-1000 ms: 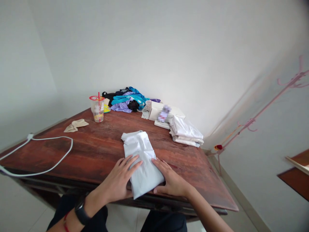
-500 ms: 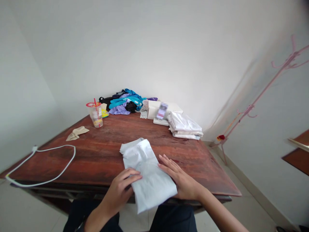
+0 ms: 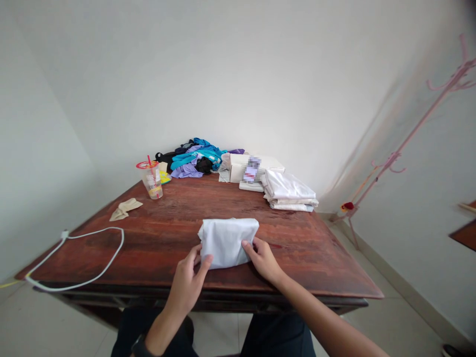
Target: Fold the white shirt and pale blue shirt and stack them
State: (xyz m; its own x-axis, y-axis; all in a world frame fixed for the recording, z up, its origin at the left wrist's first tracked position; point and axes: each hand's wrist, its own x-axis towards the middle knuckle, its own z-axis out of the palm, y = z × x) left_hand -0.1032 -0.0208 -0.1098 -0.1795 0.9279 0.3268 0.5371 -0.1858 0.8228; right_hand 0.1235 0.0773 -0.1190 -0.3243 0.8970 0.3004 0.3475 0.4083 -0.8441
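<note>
A folded white cloth [image 3: 227, 242] forms a short, wide bundle near the front edge of the wooden table [image 3: 178, 203]. My left hand [image 3: 188, 280] grips its lower left side, thumb on the near face and fingers behind the edge. On the right side, my right hand [image 3: 265, 259] holds the cloth in the same way, its thumb pressed on the front. The fingertips of both hands are partly hidden by the fabric.
A plastic cup with a straw [image 3: 151, 183], a beige cloth [image 3: 125, 209] and a white cable [image 3: 121, 248] lie left. Behind are piled clothes [image 3: 197, 157], a white box [image 3: 236, 168] and stacked white cloths [image 3: 288, 188]. A pink rack [image 3: 409, 139] stands right.
The cloth's near part has been folded up and away from me, making the bundle shorter. Both hands, which lay on or beside it, now grip its sides. The view has shifted slightly.
</note>
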